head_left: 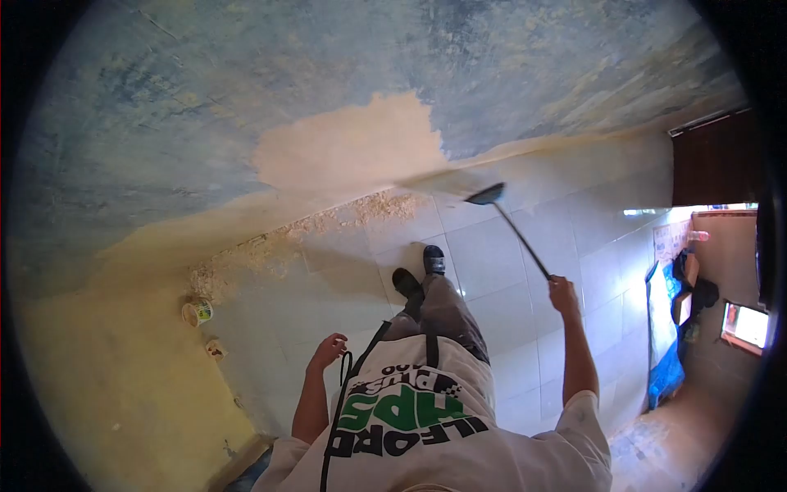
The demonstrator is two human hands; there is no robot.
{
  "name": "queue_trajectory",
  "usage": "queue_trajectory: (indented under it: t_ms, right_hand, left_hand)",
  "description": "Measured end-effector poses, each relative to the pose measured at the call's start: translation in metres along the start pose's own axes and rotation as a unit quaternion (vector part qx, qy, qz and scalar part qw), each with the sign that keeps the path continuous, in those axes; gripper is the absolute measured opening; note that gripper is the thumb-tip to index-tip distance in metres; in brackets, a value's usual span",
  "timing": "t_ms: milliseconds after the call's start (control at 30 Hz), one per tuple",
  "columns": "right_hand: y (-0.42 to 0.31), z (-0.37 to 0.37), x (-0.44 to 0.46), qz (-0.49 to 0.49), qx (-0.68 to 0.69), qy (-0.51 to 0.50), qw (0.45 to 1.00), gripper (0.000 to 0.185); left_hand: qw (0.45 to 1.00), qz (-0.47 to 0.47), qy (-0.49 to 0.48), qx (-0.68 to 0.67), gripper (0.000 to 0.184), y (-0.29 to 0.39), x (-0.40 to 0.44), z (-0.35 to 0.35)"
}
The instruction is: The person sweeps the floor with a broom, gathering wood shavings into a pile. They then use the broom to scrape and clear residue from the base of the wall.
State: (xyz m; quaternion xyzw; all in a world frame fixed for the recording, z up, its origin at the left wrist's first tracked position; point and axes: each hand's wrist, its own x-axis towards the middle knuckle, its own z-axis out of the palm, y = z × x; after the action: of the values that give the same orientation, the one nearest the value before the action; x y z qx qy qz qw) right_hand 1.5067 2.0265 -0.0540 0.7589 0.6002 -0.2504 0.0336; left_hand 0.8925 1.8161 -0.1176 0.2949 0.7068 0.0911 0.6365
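Observation:
My right hand [563,295] is closed round the end of a long thin dark handle. At its far end a dark broom head [485,194] is over the tiled floor, close to the foot of the wall. My left hand [332,348] hangs beside my body near a black strap, its fingers curled and apart, holding nothing visible. Pale crumbly debris [352,215] lies in a strip along the wall's base, left of the broom head. The wall [205,98] is mottled blue-grey with a bare pinkish plaster patch [352,143].
A small white tub [197,312] stands by the yellowish wall [123,369] at the left. My dark shoes [434,260] are on the pale floor tiles [492,303]. To the right are a blue sheet [666,373], assorted items and a dark door-like panel [713,160].

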Motion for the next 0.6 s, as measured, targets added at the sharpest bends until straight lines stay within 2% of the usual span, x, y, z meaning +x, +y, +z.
queue_trajectory:
  t_ms: [33, 67, 100, 167, 200, 233, 300, 367, 433, 500, 567, 600]
  right_hand:
    - [0.009, -0.003, 0.011, -0.026, -0.085, 0.019, 0.996, 0.024]
    - [0.019, -0.001, 0.03, 0.022, -0.097, -0.002, 0.995, 0.024]
    - [0.024, 0.008, 0.049, 0.072, -0.107, -0.025, 0.991, 0.023]
    - [0.013, 0.025, 0.072, 0.106, -0.081, -0.031, 0.991, 0.023]
    - [0.004, 0.031, 0.082, 0.139, -0.062, -0.027, 0.988, 0.022]
    - [-0.009, 0.044, 0.087, 0.116, -0.085, 0.007, 0.99, 0.022]
    - [-0.037, 0.065, 0.098, 0.087, -0.149, -0.046, 0.984, 0.024]
    - [-0.066, 0.083, 0.099, -0.007, -0.218, -0.099, 0.971, 0.021]
    - [-0.106, 0.077, 0.088, -0.049, -0.241, -0.139, 0.959, 0.019]
    - [-0.133, 0.077, 0.081, -0.069, -0.23, -0.143, 0.96, 0.018]
    - [-0.157, 0.071, 0.075, -0.137, -0.188, -0.125, 0.964, 0.018]
    - [-0.169, 0.075, 0.077, -0.153, -0.181, -0.146, 0.961, 0.019]
  left_hand:
    - [1.0, 0.007, 0.016, 0.011, 0.023, 0.006, -0.003, -0.002]
    - [0.999, 0.021, 0.031, -0.012, 0.022, 0.012, -0.006, -0.004]
    - [0.999, 0.018, 0.037, -0.009, 0.022, 0.018, -0.01, -0.005]
    - [0.996, 0.027, 0.058, -0.068, 0.022, 0.033, -0.026, -0.004]
    - [0.998, 0.023, 0.052, -0.04, 0.022, 0.039, -0.033, -0.004]
    - [0.998, 0.023, 0.056, -0.036, 0.022, 0.037, -0.036, -0.003]
    - [0.999, 0.005, 0.042, -0.015, 0.021, 0.017, -0.041, -0.005]
    - [0.999, -0.007, 0.042, -0.027, 0.02, 0.017, -0.05, -0.003]
    - [0.994, -0.059, 0.064, -0.062, 0.019, 0.026, -0.062, 0.005]
    - [0.992, -0.071, 0.058, -0.092, 0.02, 0.007, -0.059, 0.01]
    - [0.988, -0.039, 0.06, -0.136, 0.02, -0.029, -0.048, 0.021]
    - [0.989, -0.026, 0.075, -0.126, 0.021, -0.019, -0.053, 0.029]
